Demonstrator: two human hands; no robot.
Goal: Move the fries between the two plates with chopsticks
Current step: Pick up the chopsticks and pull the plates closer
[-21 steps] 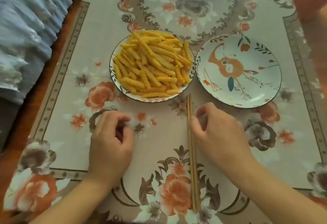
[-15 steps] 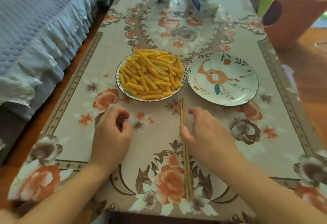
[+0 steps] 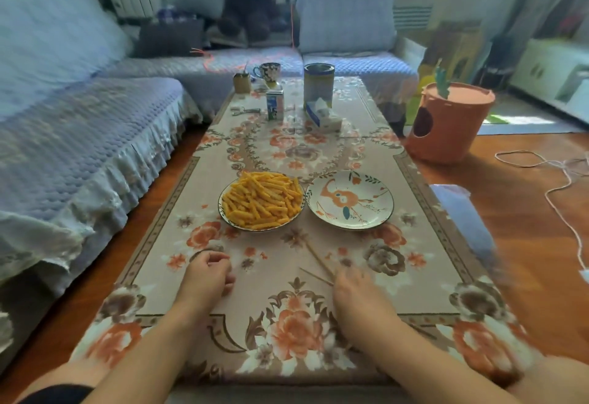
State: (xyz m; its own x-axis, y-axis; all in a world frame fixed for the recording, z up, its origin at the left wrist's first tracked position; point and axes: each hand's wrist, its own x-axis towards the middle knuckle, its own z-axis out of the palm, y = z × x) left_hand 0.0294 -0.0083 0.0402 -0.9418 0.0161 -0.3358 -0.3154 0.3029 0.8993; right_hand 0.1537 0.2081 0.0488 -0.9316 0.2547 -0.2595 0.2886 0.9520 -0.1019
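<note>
Resting on the table (image 3: 424, 212), the left hand (image 3: 208, 276) lies knuckles up with its fingers loosely curled under; it holds nothing and touches only the flowered cloth. Right hand (image 3: 355, 292) sits lower right of centre, fingers bent down onto the near ends of the chopsticks (image 3: 315, 258). The frame is blurred there, so whether the fingers pinch the sticks or merely press on them cannot be told. The two sticks are splayed apart: one runs up and left toward the gap between the plates, the other lies flatter, pointing left, both tips on the cloth.

Fries (image 3: 261, 201) are all heaped on the left plate (image 3: 223, 212). The right plate (image 3: 382, 212), with a painted orange bird, has no fries on it. The plates stand side by side, rims nearly touching, in the middle of the table and well ahead of both hands.

Open cloth lies between hands and plates. Left table edge runs close along a sofa (image 3: 79, 148) with a frilled cover; right edge gives onto bare wood floor (image 3: 510, 244), with an orange bin (image 3: 446, 126) near the far right corner. At the far end stand a tissue box (image 3: 322, 113), a small carton (image 3: 274, 105), a tin (image 3: 318, 85) and a mug (image 3: 269, 72), well apart from the plates.
</note>
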